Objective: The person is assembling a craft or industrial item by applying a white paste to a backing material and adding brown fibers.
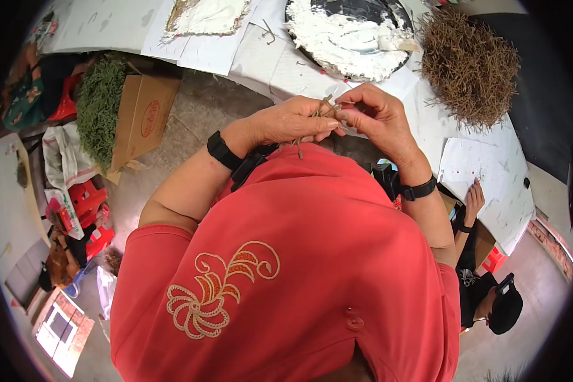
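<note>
Both my hands meet just beyond the table's near edge, in front of my red shirt. My left hand (293,121) is closed around a few thin brown twigs (300,151), whose ends poke out above and below the fingers. My right hand (377,118) pinches at the upper ends of these twigs with thumb and forefinger. Fingers partly hide where the twigs cross. Beyond the hands lies a round black tray (398,19) spread with thick white paste (337,38). A flat pale spreader (398,43) rests in the paste.
A large heap of brown twigs (468,70) lies at the right of the white table (261,60). A paste-covered board (207,16) sits far left, near a loose twig (269,30). Green sprigs (102,108) fill a cardboard box (145,121). Another person's hand (475,198) touches paper (465,162).
</note>
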Available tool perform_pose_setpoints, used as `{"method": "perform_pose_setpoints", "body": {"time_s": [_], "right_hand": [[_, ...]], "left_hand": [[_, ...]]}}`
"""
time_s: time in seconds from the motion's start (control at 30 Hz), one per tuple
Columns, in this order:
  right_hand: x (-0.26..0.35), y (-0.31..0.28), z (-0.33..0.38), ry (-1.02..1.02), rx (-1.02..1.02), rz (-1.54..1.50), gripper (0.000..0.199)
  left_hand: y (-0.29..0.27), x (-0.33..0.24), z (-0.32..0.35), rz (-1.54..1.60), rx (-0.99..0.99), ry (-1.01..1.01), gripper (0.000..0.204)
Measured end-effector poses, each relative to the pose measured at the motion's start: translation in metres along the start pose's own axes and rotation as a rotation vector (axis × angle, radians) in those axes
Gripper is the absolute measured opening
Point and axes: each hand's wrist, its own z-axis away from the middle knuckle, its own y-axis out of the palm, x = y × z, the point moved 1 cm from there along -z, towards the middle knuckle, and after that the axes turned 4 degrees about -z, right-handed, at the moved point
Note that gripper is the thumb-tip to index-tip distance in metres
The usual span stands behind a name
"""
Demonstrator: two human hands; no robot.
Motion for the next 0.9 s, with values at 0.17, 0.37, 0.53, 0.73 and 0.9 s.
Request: {"method": "perform_pose_setpoints", "body": {"time_s": [0.17, 0.37, 0.53, 0.73, 0.9], "right_hand": [[0.006, 0.008, 0.0, 0.06, -0.004, -0.102, 0.005], [0.007, -0.003, 0.019, 0.094, -0.058, 0.055, 0.007], [0.003, -0.015, 0.031, 0.056, -0.122, 0.125, 0.008], [0.004, -0.018, 0.032, 0.101, -0.091, 0.136, 0.008], [0.001, -0.027, 0.032, 0.096, -0.138, 0.17, 0.006]], "left_hand": [[0.005, 0.003, -0.001, 0.009, 0.034, -0.006, 0.03], [0.008, 0.006, -0.001, 0.085, -0.037, 0.041, 0.025], [0.013, -0.001, -0.001, 0.229, -0.186, 0.111, 0.021], [0.01, 0.005, 0.001, 0.154, -0.233, 0.096, 0.018], [-0.01, 0.018, 0.019, 0.103, -0.318, 0.064, 0.017]]}}
